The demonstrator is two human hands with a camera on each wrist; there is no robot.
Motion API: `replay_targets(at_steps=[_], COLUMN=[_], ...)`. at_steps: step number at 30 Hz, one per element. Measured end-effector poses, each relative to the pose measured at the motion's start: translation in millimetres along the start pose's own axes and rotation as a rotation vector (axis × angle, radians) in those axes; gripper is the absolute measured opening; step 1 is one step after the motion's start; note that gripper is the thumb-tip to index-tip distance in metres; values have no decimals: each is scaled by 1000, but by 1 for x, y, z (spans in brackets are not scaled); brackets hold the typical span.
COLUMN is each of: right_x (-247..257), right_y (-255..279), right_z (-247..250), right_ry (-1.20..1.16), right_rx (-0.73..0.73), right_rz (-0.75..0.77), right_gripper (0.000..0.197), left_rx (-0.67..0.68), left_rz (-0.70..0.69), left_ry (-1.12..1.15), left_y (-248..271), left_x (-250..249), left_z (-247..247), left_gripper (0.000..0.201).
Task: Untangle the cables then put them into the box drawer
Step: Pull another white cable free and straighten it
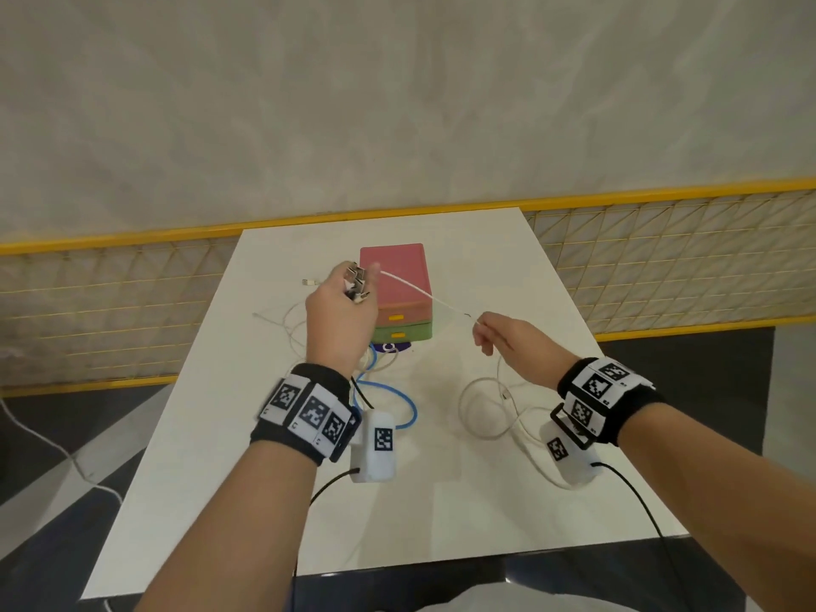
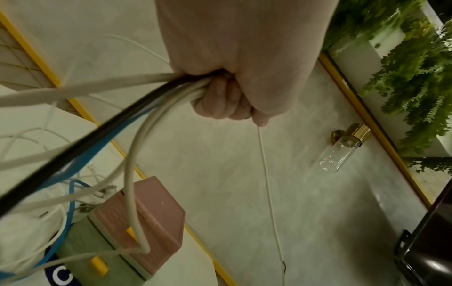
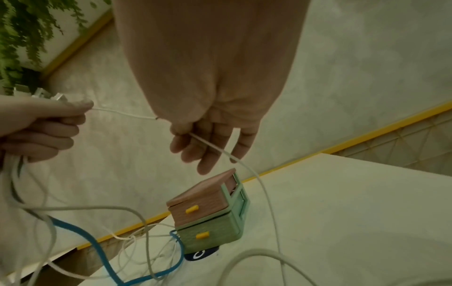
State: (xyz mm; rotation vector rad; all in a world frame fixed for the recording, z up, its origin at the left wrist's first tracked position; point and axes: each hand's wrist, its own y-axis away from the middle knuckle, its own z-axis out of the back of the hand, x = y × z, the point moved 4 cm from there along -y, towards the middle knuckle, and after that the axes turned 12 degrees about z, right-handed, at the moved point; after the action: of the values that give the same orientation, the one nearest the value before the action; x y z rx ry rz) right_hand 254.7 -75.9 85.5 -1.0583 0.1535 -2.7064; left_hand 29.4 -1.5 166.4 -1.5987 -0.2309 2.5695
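Item: cables. We hold the bundle (image 2: 127, 96) in our left hand (image 1: 342, 318), fingers (image 2: 220, 100) curled tight round it, plugs poking out on top. Our right hand (image 1: 508, 342) pinches one white cable (image 1: 424, 293) stretched between both hands. Box drawer (image 1: 399, 298) stands on the surface (image 1: 441, 501), both drawers closed, blue cable (image 1: 408, 406) lying nearby

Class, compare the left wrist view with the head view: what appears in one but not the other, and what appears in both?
Only the left wrist view shows a glass wall lamp, green plants and the left hand's grip from below, fingers curled round several cables.

Only the head view shows the right hand pinching the thin white cable, both wrist bands, and the plugs sticking out above the left hand.

Both show the drawer box, blue cable and white table.
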Motion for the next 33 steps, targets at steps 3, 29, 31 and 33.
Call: replay_targets(at_steps=[3,29,31,33], right_x=[-4,-44,-65,-78], right_y=[0,-12,7,22], right_z=[-11,-13,-24,-32], right_ry=[101,397,417,431], right_rx=[113,373,421,465], right_rz=[19,-322,-392,-431], right_gripper=[26,31,31,32], left_rx=[-10,278,293,303], left_rz=[29,310,277,249], left_ry=[-5,-15,-14,-10], left_y=[3,20,21,23], left_x=[7,58,59,58], left_z=[-4,-26,-31,-38], left_gripper=[39,53,47,35])
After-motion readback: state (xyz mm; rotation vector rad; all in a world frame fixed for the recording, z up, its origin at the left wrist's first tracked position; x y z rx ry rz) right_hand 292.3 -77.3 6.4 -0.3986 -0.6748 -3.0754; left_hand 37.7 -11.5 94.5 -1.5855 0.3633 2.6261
